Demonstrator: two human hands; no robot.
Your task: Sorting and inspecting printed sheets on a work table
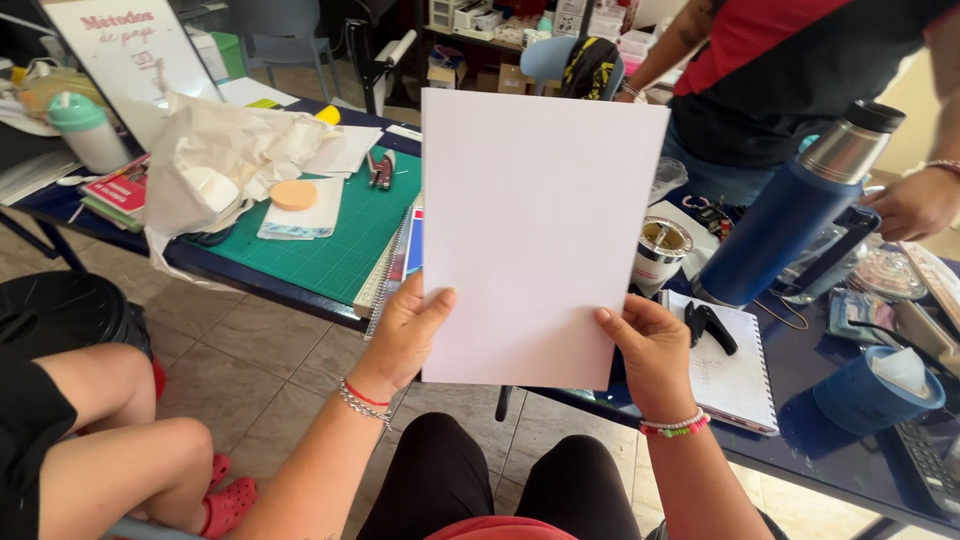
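I hold a blank white sheet of paper (535, 230) upright in front of me, above my knees. My left hand (405, 335) grips its lower left edge, thumb on the front. My right hand (652, 352) grips the lower right corner the same way. The sheet hides part of the dark blue table (800, 450) behind it. Both wrists wear bead bracelets.
A green cutting mat (340, 245) with crumpled paper (225, 160) lies at left. A spiral notebook (735, 375), a metal cup (662, 250) and a tall blue thermos (790, 215) stand at right. A person in red and black (790, 70) stands behind the table. Another person's bare legs (110, 440) are at lower left.
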